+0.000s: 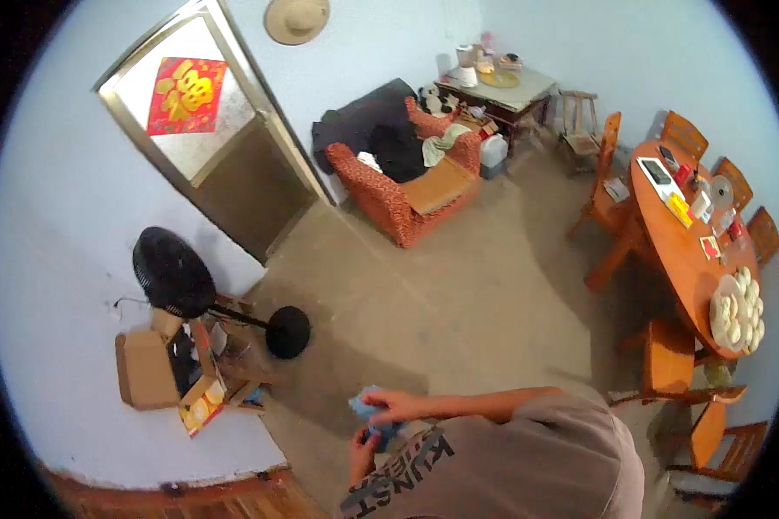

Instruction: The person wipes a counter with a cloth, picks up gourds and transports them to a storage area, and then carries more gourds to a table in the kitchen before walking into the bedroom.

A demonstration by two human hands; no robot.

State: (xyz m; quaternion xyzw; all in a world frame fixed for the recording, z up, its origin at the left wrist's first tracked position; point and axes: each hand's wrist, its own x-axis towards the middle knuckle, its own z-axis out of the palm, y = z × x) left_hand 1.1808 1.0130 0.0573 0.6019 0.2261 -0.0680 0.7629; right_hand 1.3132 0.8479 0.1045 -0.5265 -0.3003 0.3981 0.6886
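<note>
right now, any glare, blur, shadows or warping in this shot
head view: strong fisheye bend, corners gone black; head view: door pane washed out pale; head view: soft shadows on the floor, darker near the dining table; head view: right hand, left hand and blue item a bit soft, fine detail lost

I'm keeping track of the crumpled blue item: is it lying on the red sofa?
No, the crumpled blue item is in the left hand and right hand.

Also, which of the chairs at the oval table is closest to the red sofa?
The brown chair with a pale object on its seat, left of the table; the others are farther.
</note>
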